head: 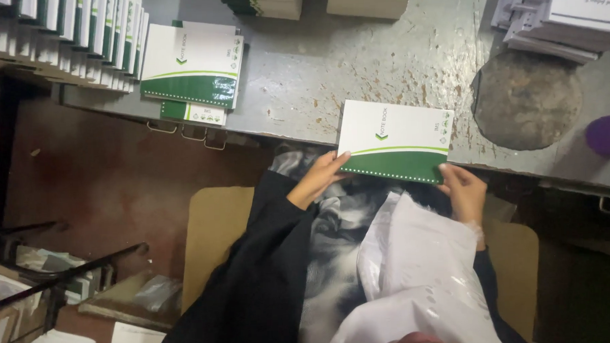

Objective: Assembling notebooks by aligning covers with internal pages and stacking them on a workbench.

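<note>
Green-and-white notebook [395, 141] lying flat at the near edge of the grey metal table [301, 70], near long edge overhanging slightly toward the lap. Left hand [317, 178] at the near left corner, fingers closed lightly on the green band, thumb hidden beneath; grip pinched, not clenched. Right hand [462, 187] at the near right corner, fingertips curled over the edge; whether the thumb presses underneath cannot be told. Both hands engaged on the same notebook, one per corner.

Handling judgement: thin, light, flat item; card cover likely smooth and somewhat slippery, flexing if lifted by one corner only. Perforated strip along the green band probably the weak line. Best taken at both near corners or along the short sides, supported from beneath, kept level.

White plastic bag [416, 269] loose across the lap, just below the right hand, soft and crumpled. Stack of matching notebooks [192, 67] well apart at far left on the table. Row of upright books [64, 38] farther left. Round worn patch [525, 99] on the table surface, right of the notebook.
</note>
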